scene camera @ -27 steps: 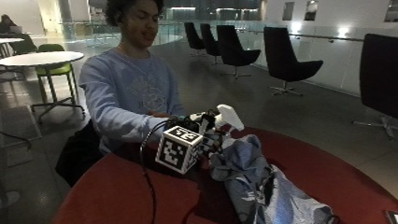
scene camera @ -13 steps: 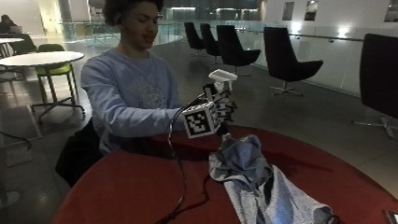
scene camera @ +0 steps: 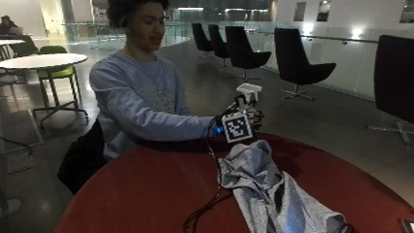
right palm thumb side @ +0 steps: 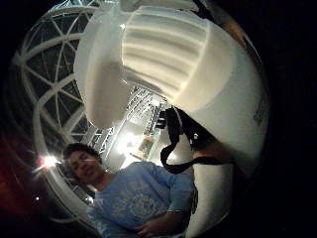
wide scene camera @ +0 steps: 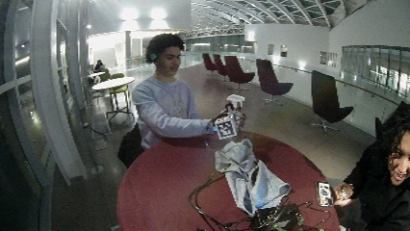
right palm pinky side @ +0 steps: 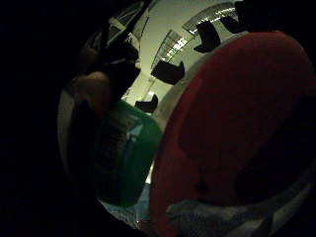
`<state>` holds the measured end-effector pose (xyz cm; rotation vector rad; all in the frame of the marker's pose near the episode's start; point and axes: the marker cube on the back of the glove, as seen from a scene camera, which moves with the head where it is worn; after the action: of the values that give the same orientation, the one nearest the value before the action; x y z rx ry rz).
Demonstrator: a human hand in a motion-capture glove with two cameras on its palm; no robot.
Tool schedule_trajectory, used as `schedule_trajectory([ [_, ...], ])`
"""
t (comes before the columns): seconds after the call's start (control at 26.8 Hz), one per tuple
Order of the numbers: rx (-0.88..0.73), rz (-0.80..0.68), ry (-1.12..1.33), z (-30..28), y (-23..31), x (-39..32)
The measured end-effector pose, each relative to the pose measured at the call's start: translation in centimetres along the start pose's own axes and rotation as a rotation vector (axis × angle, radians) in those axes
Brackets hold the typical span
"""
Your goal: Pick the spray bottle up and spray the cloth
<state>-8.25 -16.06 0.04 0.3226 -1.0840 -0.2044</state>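
Dim hall lit by far wall lamps; palm views seem mostly shadowed.

Public atrium lounge: round tables (scene camera: 42, 60), swivel chairs (scene camera: 301, 60), glass railing (wide scene camera: 368, 65).

A round red worktop (scene camera: 142, 194) is carrying everything here. A crumpled grey cloth (scene camera: 265, 189) is lying stretched across its middle, dark cables (wide scene camera: 211, 192) are trailing beside it, and a small phone-like device (wide scene camera: 323, 191) is sitting flat near the far edge.
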Motion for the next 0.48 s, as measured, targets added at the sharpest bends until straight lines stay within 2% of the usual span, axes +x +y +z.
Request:
schedule_trajectory([
  [0.26, -0.019, 0.017, 0.165, 1.6, 0.0, 4.0],
  [0.37, 0.027, 0.003, 0.144, 2.0, -0.5, 3.8],
  [0.48, -0.014, 0.006, 0.166, 1.8, 0.4, 3.8],
])
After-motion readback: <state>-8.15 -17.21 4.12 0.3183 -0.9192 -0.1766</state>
